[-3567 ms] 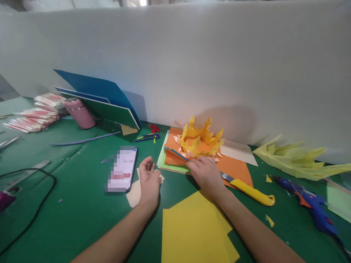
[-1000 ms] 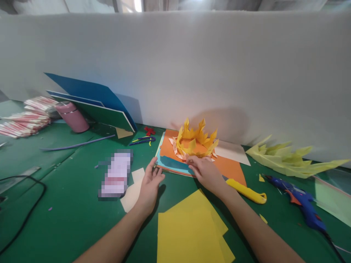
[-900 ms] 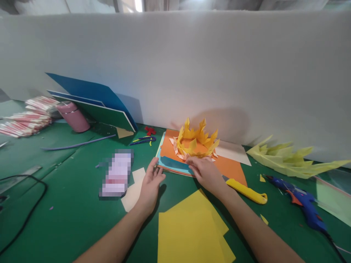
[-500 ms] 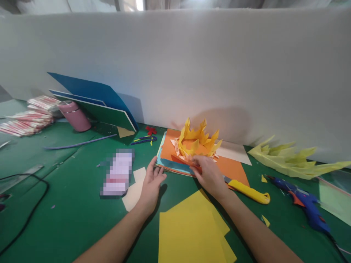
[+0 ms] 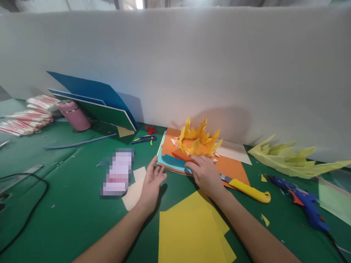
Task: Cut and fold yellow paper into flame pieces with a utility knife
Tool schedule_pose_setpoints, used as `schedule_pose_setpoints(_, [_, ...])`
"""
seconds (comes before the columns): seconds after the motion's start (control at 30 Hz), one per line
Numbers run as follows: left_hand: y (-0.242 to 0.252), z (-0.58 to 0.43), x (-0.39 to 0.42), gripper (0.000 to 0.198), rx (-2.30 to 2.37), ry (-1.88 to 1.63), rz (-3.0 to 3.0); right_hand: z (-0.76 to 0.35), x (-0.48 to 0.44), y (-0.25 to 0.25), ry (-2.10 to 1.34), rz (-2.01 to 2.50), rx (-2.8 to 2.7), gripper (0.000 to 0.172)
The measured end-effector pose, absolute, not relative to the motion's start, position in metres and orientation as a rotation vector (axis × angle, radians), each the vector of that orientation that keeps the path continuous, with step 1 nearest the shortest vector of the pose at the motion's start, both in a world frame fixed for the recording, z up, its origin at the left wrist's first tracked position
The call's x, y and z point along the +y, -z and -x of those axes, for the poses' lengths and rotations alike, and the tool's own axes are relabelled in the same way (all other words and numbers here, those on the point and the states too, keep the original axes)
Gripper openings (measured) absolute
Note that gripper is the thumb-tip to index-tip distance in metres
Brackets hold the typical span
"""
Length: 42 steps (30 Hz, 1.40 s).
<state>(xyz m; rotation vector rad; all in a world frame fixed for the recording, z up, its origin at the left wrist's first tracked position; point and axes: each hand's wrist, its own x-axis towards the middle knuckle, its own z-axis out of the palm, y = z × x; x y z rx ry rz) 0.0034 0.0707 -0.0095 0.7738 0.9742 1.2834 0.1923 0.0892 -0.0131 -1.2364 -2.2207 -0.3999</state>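
Note:
My right hand (image 5: 204, 175) rests on the front edge of a stack of coloured paper sheets (image 5: 175, 162). Its fingers are bent and pressed together on the sheets' edge, where a blue sheet shows under the top orange sheet (image 5: 233, 166). A yellow spiky paper crown (image 5: 199, 140) stands on the orange sheet just beyond my fingers. My left hand (image 5: 152, 186) lies flat and open on the green table (image 5: 68, 204), fingertips close to the stack's left corner, beside cream paper pieces (image 5: 134, 191).
A yellow utility knife (image 5: 249, 190) lies right of my right hand, a blue glue gun (image 5: 304, 204) farther right. Yellow sheets (image 5: 192, 230) lie near me. A phone (image 5: 117, 171), pink bottle (image 5: 75, 115), leaning boards (image 5: 95, 100) and black cable (image 5: 27, 204) are left.
My left hand uncurled and slid toward the stack's corner. My right hand raised an orange sheet's edge half a second ago; it now lies lower, with the blue sheet showing.

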Motion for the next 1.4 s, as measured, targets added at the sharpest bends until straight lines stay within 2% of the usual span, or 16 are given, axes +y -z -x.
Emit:
schedule_pose_setpoints(0.23, [0.0103,-0.0036,0.0718,0.076,0.956,-1.303,-0.737,-0.185,0.0856,0.0103,0.326,1.265,-2.262,0.018])
schedule_pose_setpoints(0.37, [0.0096,-0.0037,0.0724,0.072,0.943,-1.308,-0.738,-0.1829,0.0871,0.0111,0.359,1.236,-2.265,0.015])
schedule_pose_setpoints(0.53, [0.0091,-0.0038,0.0721,0.071,0.956,-1.306,-0.723,-0.1837,0.0886,0.0089,0.181,1.267,-2.283,0.008])
schedule_pose_setpoints(0.73, [0.0081,-0.0044,0.0717,0.067,0.947,-1.305,-0.704,-0.1865,0.0894,0.0087,0.12,1.281,-2.297,0.007])
schedule_pose_setpoints(1.23, [0.0078,-0.0057,0.0735,0.07,0.945,-1.344,-0.737,-0.185,0.0927,0.0108,0.33,1.226,-2.297,0.029])
schedule_pose_setpoints(1.4, [0.0076,-0.0053,0.0735,0.065,0.934,-1.334,-0.718,-0.1841,0.092,0.0119,0.314,1.166,-2.289,0.015])
